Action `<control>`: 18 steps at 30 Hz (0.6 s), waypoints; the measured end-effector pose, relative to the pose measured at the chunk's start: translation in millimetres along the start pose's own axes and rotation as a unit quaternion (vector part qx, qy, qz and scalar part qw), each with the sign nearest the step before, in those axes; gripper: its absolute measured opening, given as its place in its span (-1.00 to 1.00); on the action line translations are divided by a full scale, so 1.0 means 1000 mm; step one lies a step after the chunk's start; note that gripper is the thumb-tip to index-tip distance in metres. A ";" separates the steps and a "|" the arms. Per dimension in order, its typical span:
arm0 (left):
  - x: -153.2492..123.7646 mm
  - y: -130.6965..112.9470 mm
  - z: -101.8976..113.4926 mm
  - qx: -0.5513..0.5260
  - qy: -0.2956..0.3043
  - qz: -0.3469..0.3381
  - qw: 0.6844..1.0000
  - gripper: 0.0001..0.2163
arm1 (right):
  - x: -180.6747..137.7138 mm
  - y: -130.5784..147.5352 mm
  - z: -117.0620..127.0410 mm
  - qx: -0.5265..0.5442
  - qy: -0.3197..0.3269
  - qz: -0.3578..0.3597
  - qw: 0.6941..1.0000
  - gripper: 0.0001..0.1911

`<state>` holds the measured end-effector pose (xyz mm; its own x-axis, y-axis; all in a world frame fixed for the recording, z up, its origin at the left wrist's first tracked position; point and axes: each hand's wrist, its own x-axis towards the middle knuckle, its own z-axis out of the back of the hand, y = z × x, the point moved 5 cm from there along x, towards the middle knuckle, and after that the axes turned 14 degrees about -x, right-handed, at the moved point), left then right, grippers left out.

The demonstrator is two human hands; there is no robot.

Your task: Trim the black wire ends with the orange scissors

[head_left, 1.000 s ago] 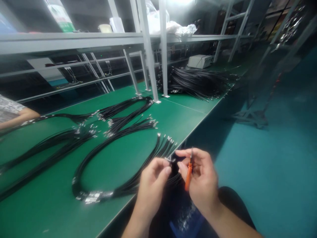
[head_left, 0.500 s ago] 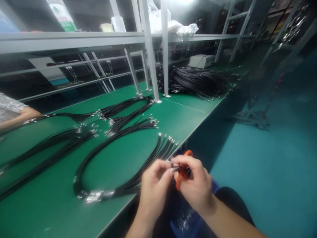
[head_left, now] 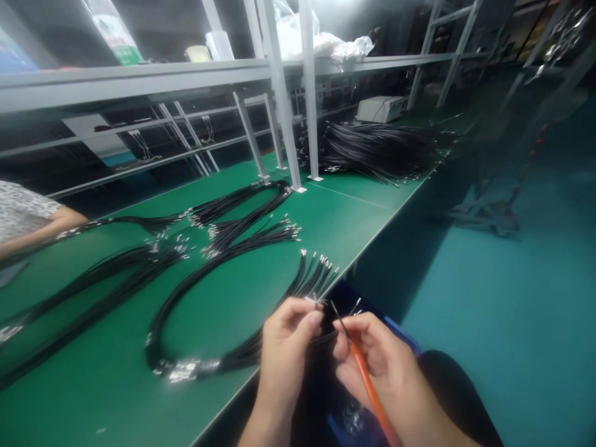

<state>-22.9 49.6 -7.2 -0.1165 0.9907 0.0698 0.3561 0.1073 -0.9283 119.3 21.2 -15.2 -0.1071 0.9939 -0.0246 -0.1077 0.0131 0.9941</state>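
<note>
My left hand (head_left: 286, 347) pinches the end of a black cable at the bench's front edge; a small pale tip (head_left: 315, 302) sticks up past its thumb and finger. My right hand (head_left: 384, 360) grips orange-handled cutters (head_left: 367, 379), seen edge-on, their thin dark point up and to the left, just apart from my left fingertips. Whether they are scissors or pliers I cannot tell. The looped black cable bundle (head_left: 170, 298) lies on the green bench, its middle wrapped in shiny tape (head_left: 186, 371) and its loose ends fanned out near my left hand.
More cable bundles (head_left: 97, 292) lie at the left, by another person's arm (head_left: 60, 223). Shelf posts (head_left: 284, 112) rise from the bench (head_left: 233, 310). A large cable pile (head_left: 377, 149) and a pale box (head_left: 380, 109) are farther back. Something blue (head_left: 403, 335) is below my hands.
My right hand has drawn back from my left and turned, so the orange cutters now show edge-on, their tip off the cable end. The view has shifted slightly.
</note>
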 end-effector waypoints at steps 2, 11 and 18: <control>0.000 -0.001 0.000 -0.001 -0.006 -0.010 1.000 -0.96 | -0.001 0.000 -0.006 0.060 0.060 -0.068 0.994 -0.77; -0.003 0.002 -0.005 0.032 0.018 -0.009 0.999 -0.96 | 0.005 -0.003 -0.014 0.111 0.093 -0.181 0.973 -0.67; -0.005 0.004 -0.005 0.046 0.015 -0.006 0.999 -0.97 | 0.004 0.001 -0.012 0.083 0.092 -0.203 0.971 -0.76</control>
<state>-16.1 45.3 -9.9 -0.0924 0.9916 0.0908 0.2688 0.1127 -0.9566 107.0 23.7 -15.5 -0.2649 0.8676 -0.4208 -0.0186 0.4318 0.9018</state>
